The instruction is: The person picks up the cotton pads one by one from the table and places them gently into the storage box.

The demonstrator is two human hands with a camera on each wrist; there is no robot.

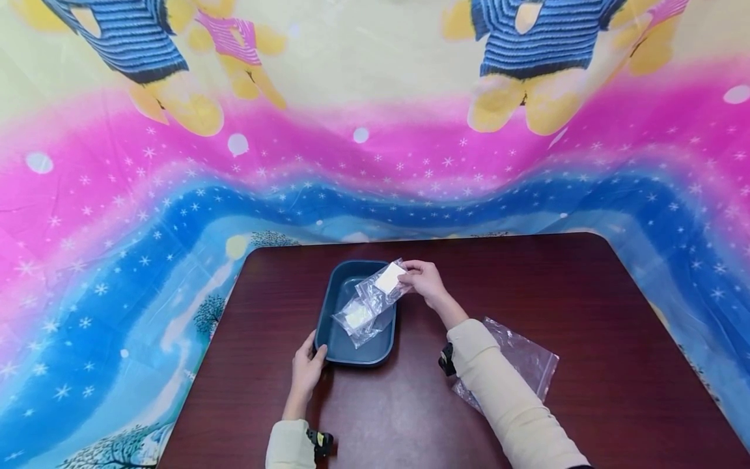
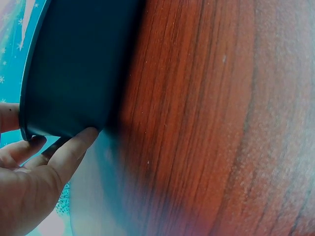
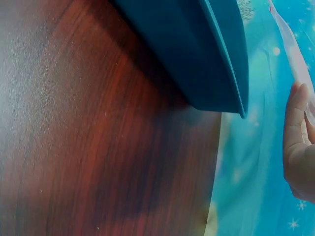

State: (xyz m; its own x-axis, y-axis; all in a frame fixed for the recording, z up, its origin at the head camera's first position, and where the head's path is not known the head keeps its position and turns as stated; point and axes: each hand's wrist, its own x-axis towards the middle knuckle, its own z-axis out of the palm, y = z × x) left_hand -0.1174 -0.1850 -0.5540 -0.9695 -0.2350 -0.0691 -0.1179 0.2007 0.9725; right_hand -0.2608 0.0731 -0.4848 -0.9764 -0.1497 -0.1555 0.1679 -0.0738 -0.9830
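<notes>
A dark blue rectangular tray [image 1: 342,346] stands on the table. My left hand [image 1: 306,371] grips its near left corner; in the left wrist view, that hand's fingers [image 2: 76,152] touch the tray's outer wall [image 2: 78,73]. Over the tray's far right part, my right hand [image 1: 426,283] pinches a clear plastic bag [image 1: 388,279] with a white piece in it. More clear plastic with a whitish piece [image 1: 356,315] lies below it, over the tray; whether this is a second bag I cannot tell. The right wrist view shows the bag [image 3: 294,49] edge-on, above the tray's rim.
A larger clear zip bag [image 1: 530,358] lies flat on the dark red-brown table [image 1: 609,326], partly under my right forearm. A printed cloth [image 1: 375,150] with snowflakes and bears hangs behind and beside the table.
</notes>
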